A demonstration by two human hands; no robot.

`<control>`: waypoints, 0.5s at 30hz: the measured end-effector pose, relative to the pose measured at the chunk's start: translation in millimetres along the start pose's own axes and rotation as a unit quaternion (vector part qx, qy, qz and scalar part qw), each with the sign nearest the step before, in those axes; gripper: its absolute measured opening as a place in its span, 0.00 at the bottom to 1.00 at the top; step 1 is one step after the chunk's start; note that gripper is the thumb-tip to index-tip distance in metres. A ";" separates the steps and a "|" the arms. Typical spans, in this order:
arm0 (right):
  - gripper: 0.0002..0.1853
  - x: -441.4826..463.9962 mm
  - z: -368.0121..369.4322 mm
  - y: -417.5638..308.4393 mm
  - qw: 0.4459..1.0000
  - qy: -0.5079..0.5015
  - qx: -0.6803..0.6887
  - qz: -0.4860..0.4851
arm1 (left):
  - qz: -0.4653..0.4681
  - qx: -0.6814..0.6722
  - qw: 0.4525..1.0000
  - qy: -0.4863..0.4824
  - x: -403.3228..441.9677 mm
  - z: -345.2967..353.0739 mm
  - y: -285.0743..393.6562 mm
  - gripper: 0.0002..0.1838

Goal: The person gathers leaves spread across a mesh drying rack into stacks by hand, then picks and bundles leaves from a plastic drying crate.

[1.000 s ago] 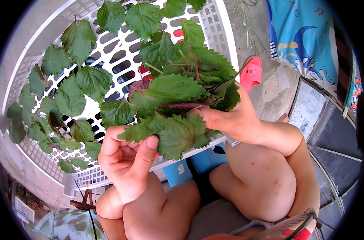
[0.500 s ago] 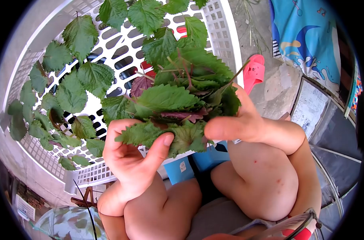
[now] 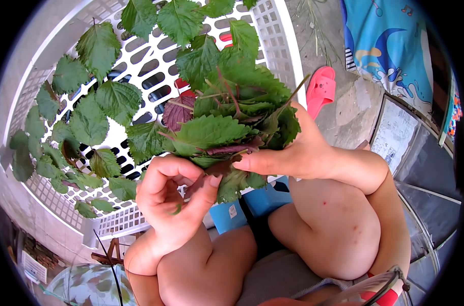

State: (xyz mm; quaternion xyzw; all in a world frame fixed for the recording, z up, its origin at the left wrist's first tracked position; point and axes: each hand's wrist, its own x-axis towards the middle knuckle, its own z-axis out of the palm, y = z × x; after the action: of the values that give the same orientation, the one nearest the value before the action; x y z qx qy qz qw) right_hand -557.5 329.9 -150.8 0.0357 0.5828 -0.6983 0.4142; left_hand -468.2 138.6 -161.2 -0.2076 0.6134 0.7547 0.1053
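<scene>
A thick bunch of serrated green leaves [image 3: 211,132], some with purple undersides and stems, is held in my right hand [image 3: 298,155], its thumb pressed on the near side. My left hand [image 3: 173,196] pinches the edge of a leaf at the bunch's lower left between thumb and index finger. Behind the bunch, a white slatted basket [image 3: 288,46] holds loose green leaves [image 3: 118,101] spread across its bottom. A purple leaf [image 3: 177,113] sticks out at the bunch's left side.
Bare knees are below my hands, with a blue object [image 3: 228,217] between them. A pink slipper [image 3: 321,92] lies on the ground right of the basket. Farther right are a blue patterned cloth [image 3: 390,51] and dark panels [image 3: 425,158]. A patterned umbrella-like cover [image 3: 84,286] is at lower left.
The wide green leaf at the front of the bunch has turned and folded between my hands. My left hand has shifted right, its thumb now close to my right thumb.
</scene>
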 end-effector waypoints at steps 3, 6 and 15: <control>0.28 -0.1 -1.6 -0.5 1.000 0.012 -0.003 -0.009 | 0.016 -0.002 1.000 -0.015 -0.9 -1.9 1.0 0.13; 0.25 2.3 -7.0 -9.1 0.999 0.028 0.017 -0.041 | 0.076 -0.030 0.997 0.011 -0.7 -9.8 -0.5 0.10; 0.18 -0.9 -24.5 -30.8 0.953 0.243 0.148 -0.107 | 0.116 0.026 0.988 0.101 2.6 -29.3 -6.9 0.07</control>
State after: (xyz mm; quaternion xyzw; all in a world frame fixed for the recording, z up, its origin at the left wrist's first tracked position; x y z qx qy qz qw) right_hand -586.6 350.4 -134.0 0.2023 0.5565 -0.7871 0.1730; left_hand -462.3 111.5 -173.2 -0.2068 0.6604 0.7207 -0.0400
